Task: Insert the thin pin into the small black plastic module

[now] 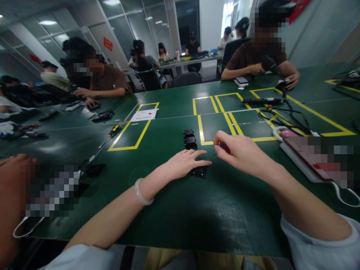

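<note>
My left hand (184, 163) lies over a small black part (199, 172) on the green table. Its thumb and index finger are stretched out and apart, resting on or just above the part, and they cover most of it. My right hand (237, 150) is closed in a pinch round a small screwdriver (213, 156). The thin shaft slants down to the left, towards the part between my left fingertips; its tip is hard to make out. Just beyond my left hand is a black piece with square compartments (189, 138); whether it joins the covered part I cannot tell.
Yellow tape (206, 143) marks rectangles on the table. A phone on a stand (306, 161) lies at right, near black cables (295, 116) and a black pen-like tool (263, 101). A yellow-black screwdriver (114, 130) and white paper (144, 114) are left. Co-workers sit opposite; another's arm (14, 195) enters at left.
</note>
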Motion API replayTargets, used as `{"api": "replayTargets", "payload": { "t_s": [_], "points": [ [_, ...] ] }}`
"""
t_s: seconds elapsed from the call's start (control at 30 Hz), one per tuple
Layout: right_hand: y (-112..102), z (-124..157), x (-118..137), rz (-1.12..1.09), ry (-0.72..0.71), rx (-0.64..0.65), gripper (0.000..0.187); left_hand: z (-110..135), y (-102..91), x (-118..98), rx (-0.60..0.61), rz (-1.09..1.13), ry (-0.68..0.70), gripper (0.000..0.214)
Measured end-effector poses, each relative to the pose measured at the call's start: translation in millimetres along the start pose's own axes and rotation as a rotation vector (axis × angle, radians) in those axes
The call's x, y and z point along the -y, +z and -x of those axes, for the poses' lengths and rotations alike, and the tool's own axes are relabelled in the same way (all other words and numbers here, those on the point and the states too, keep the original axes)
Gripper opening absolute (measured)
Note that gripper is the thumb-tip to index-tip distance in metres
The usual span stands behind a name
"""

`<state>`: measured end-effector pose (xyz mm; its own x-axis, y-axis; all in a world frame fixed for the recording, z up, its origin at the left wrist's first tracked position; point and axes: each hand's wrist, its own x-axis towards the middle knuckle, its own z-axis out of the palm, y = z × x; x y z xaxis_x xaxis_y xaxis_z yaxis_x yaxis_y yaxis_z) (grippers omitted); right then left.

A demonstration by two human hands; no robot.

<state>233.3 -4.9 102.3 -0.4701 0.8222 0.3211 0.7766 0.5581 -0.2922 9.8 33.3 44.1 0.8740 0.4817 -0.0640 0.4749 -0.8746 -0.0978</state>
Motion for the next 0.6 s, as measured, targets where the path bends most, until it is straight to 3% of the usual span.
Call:
{"api": "replayTargets", "payload": {
  "t_s": [0.2,0.6],
  "points": [
    [0.0,0.3,0.7,0.013,0.004,0.003,0.010,-5.1,0.9,-0.8,0.005,0.024,0.028,0.038],
    [13.4,-1.8,-2.0,0.065,0.025,0.086,0.014,6.3,5.4,3.1,0.070,0.202,-0.180,0.037]
  ]
}}
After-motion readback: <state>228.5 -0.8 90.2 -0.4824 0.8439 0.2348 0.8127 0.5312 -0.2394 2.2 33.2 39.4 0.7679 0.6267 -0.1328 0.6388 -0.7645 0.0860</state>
